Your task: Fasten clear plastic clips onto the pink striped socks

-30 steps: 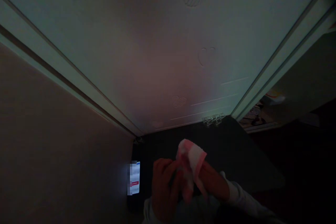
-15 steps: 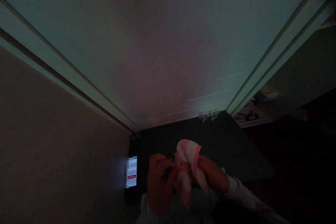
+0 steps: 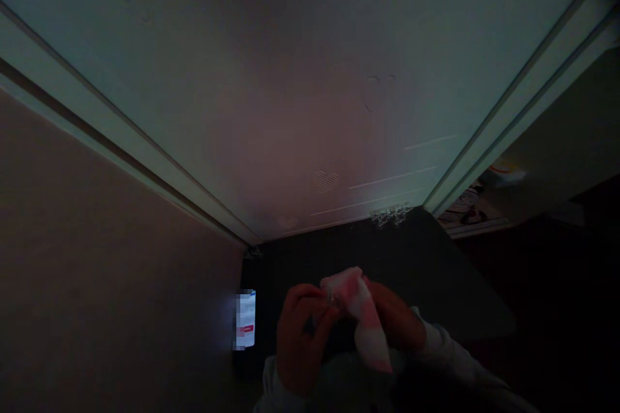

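A soft pink-and-white striped cloth (image 3: 371, 329) hangs bunched between my two hands above the dark tabletop. My right hand (image 3: 394, 316) is closed on the cloth from behind, its fingertips mostly covered by the fabric. My left hand (image 3: 303, 329) pinches a small clear clip (image 3: 333, 297) at the cloth's left edge; thumb and forefinger meet there. Dim light hides the clip's exact shape and whether it bites the cloth.
On the dark table (image 3: 300, 264), a heap of small clear clips (image 3: 391, 213) lies against the pale panel (image 3: 290, 116) with embossed hearts. A lit phone (image 3: 247, 319) stands at the left, by the brown wall (image 3: 121, 258). Beyond the panel's right edge sits a white box (image 3: 506, 172).
The cloth has turned and folded over, its lower end now hanging to the right. My left fingers have closed in at its edge with the clip. The view has shifted slightly.
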`<action>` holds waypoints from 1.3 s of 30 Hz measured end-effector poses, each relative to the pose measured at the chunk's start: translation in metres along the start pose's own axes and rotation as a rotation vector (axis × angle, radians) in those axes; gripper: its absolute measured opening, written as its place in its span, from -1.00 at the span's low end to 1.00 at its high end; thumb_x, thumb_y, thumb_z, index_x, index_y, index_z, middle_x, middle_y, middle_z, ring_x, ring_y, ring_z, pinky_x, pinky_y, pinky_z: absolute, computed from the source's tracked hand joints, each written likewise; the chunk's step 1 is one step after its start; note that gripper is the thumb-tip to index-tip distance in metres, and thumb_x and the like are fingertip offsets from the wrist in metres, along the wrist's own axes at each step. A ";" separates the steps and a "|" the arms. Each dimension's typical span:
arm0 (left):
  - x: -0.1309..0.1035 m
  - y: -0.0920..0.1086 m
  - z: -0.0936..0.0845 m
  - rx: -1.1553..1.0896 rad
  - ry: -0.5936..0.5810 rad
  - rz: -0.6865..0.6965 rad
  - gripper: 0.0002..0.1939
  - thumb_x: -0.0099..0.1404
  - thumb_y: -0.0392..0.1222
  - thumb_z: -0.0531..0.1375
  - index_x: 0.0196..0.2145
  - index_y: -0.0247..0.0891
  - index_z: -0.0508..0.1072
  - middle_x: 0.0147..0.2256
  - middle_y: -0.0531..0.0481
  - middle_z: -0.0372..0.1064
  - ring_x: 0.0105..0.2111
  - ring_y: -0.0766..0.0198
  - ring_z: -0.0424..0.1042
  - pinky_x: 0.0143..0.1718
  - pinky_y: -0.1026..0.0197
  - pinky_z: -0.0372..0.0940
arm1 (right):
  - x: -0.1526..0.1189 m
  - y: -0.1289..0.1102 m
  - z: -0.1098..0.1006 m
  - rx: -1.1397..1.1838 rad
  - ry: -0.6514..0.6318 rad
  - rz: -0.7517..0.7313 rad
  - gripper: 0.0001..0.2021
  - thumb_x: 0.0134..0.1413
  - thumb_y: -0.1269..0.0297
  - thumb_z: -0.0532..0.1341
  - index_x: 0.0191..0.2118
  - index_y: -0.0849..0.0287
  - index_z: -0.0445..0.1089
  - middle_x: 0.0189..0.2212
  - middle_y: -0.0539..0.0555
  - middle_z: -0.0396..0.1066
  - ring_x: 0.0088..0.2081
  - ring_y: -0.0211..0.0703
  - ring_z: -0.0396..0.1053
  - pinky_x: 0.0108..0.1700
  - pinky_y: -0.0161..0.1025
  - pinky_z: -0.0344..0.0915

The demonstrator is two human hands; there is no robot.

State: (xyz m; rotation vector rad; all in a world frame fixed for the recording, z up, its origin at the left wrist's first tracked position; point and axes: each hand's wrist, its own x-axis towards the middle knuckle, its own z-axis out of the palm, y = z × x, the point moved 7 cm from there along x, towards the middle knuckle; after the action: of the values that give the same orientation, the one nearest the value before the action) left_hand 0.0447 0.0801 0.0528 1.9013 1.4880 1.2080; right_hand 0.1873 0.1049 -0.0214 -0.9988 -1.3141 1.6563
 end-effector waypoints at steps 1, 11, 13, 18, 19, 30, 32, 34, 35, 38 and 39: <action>0.001 0.000 0.000 -0.008 0.002 0.002 -0.97 0.14 -0.27 0.22 -0.45 -0.22 0.44 -0.35 0.01 0.35 -0.35 0.25 0.42 -0.36 0.23 0.37 | 0.002 0.006 0.001 0.031 0.005 0.040 -0.66 0.01 -0.03 0.11 -0.43 0.16 0.39 -0.44 0.07 0.39 -0.31 -0.06 0.32 -0.22 -0.13 0.26; 0.003 -0.011 0.000 -0.020 -0.006 -0.043 -0.95 0.12 -0.30 0.23 -0.47 -0.22 0.42 -0.34 0.00 0.35 -0.32 0.23 0.41 -0.32 0.20 0.36 | 0.011 0.000 0.020 0.043 -0.150 -0.040 -0.64 -0.02 0.20 0.23 -0.11 0.18 0.20 -0.28 0.06 0.35 -0.27 -0.17 0.32 -0.24 -0.24 0.26; 0.004 -0.012 -0.001 -0.024 -0.003 -0.037 -0.94 0.12 -0.31 0.23 -0.47 -0.22 0.41 -0.34 0.01 0.35 -0.32 0.23 0.41 -0.32 0.19 0.36 | 0.010 -0.007 0.022 -0.141 -0.178 -0.091 -0.65 0.05 0.22 0.17 -0.03 0.19 0.20 -0.19 0.11 0.36 -0.18 -0.12 0.32 -0.14 -0.19 0.23; 0.003 -0.010 0.000 -0.027 0.003 0.016 -0.94 0.11 -0.32 0.24 -0.46 -0.21 0.42 -0.30 -0.02 0.39 -0.25 0.19 0.42 -0.25 0.15 0.36 | 0.006 -0.017 0.028 -0.460 -0.192 -0.182 -0.70 0.19 0.13 -0.05 -0.20 0.23 0.29 -0.33 0.13 0.36 -0.30 -0.10 0.30 -0.23 -0.16 0.23; 0.002 -0.009 0.000 -0.033 0.005 0.021 -0.93 0.11 -0.33 0.24 -0.45 -0.21 0.43 -0.29 -0.03 0.40 -0.23 0.18 0.42 -0.24 0.15 0.36 | 0.005 -0.018 0.028 -0.509 -0.175 -0.198 -0.66 0.20 0.09 -0.09 -0.28 0.22 0.28 -0.39 0.11 0.33 -0.35 -0.12 0.28 -0.28 -0.17 0.23; -0.011 -0.004 -0.006 -0.059 -0.006 0.073 -0.96 0.13 -0.31 0.24 -0.43 -0.21 0.47 -0.20 -0.11 0.46 -0.22 0.14 0.49 -0.27 0.17 0.43 | -0.002 -0.011 0.028 -0.249 -0.172 -0.148 -0.56 0.18 -0.04 -0.08 -0.25 0.23 0.33 -0.40 0.05 0.30 -0.39 -0.20 0.24 -0.35 -0.25 0.22; -0.011 0.006 -0.005 -0.070 -0.031 0.149 -0.95 0.15 -0.32 0.23 -0.40 -0.20 0.46 -0.21 -0.09 0.46 -0.23 0.17 0.49 -0.29 0.20 0.43 | -0.003 -0.004 0.028 -0.124 -0.172 -0.075 -0.59 0.15 -0.03 0.00 -0.15 0.21 0.33 -0.34 0.06 0.34 -0.34 -0.19 0.28 -0.31 -0.25 0.23; -0.011 0.015 -0.004 -0.074 -0.063 0.225 -0.91 0.17 -0.34 0.20 -0.35 -0.19 0.44 -0.21 -0.09 0.45 -0.24 0.20 0.48 -0.30 0.21 0.43 | -0.005 0.003 0.028 0.014 -0.159 -0.016 -0.60 0.09 -0.03 0.09 -0.11 0.18 0.33 -0.30 0.05 0.37 -0.28 -0.17 0.30 -0.24 -0.23 0.24; -0.011 0.019 -0.003 -0.069 -0.079 0.257 -0.89 0.18 -0.35 0.19 -0.33 -0.19 0.44 -0.21 -0.09 0.45 -0.23 0.20 0.47 -0.31 0.21 0.43 | -0.005 0.007 0.028 0.092 -0.153 0.012 -0.60 0.05 -0.03 0.13 -0.11 0.17 0.33 -0.28 0.05 0.38 -0.25 -0.16 0.30 -0.20 -0.22 0.24; -0.012 0.028 -0.003 -0.040 -0.079 0.331 -0.85 0.18 -0.37 0.19 -0.30 -0.18 0.42 -0.22 -0.10 0.45 -0.22 0.20 0.45 -0.30 0.21 0.43 | -0.007 0.017 0.032 0.315 -0.154 0.113 -0.60 -0.02 -0.02 0.21 -0.13 0.16 0.35 -0.28 0.04 0.41 -0.23 -0.14 0.34 -0.14 -0.18 0.23; -0.012 0.030 -0.003 -0.035 -0.075 0.351 -0.85 0.18 -0.38 0.18 -0.29 -0.18 0.42 -0.23 -0.11 0.45 -0.22 0.20 0.45 -0.30 0.22 0.43 | -0.007 0.020 0.034 0.368 -0.150 0.138 -0.61 -0.03 -0.01 0.22 -0.15 0.16 0.36 -0.29 0.03 0.42 -0.23 -0.14 0.35 -0.13 -0.18 0.22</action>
State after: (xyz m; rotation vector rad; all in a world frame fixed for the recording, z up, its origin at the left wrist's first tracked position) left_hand 0.0587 0.0582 0.0729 2.2212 1.1163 1.2818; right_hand 0.1573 0.0831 -0.0346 -0.7700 -0.9976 2.0208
